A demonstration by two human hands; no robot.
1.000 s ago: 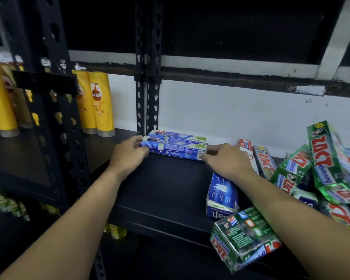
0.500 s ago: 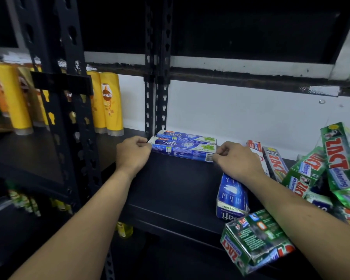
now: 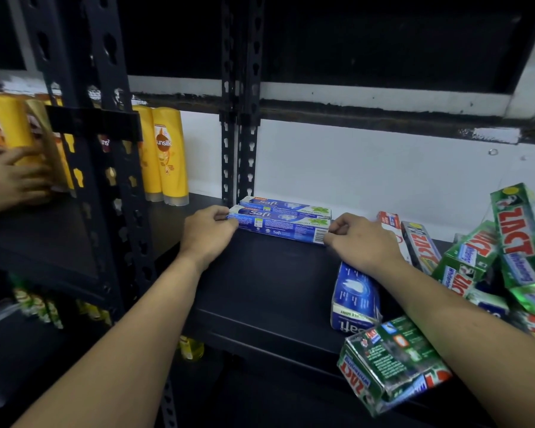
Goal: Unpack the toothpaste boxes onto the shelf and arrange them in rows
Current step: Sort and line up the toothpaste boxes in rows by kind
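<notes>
Both hands are on the front Safi box [image 3: 278,225] now. My left hand [image 3: 209,233] is at the end nearest the black upright post [image 3: 240,134], fingers [image 3: 224,217] curled in and pinching that end. My right hand [image 3: 362,239] is at the end away from the post, fingers [image 3: 337,226] curled tight on the corner by the barcode. A second ago those right fingers lay flatter against the end; they've bunched up since.

The box itself has barely moved. It lies lengthwise on the black shelf [image 3: 260,288], just out from the foot of the post. Its long side is pressed against the rear Safi box [image 3: 286,206], which sits right at the post's foot, by the white wall.

Farther from the post than my right hand, nothing has shifted. The red-and-white box [image 3: 389,220] and the single Zact box [image 3: 420,245] lie side by side, and the blue Safi pack [image 3: 355,298] is under my right wrist. The green Zact packs [image 3: 519,242] are heaped beyond, and one wrapped Zact pack [image 3: 393,362] sits at the shelf's front edge under my forearm.

And here's something new! On the other side of the post, past the yellow shampoo bottles [image 3: 169,162], another person's hand [image 3: 10,177] has come in and touches the bottles there. It wasn't in view half a second ago.
</notes>
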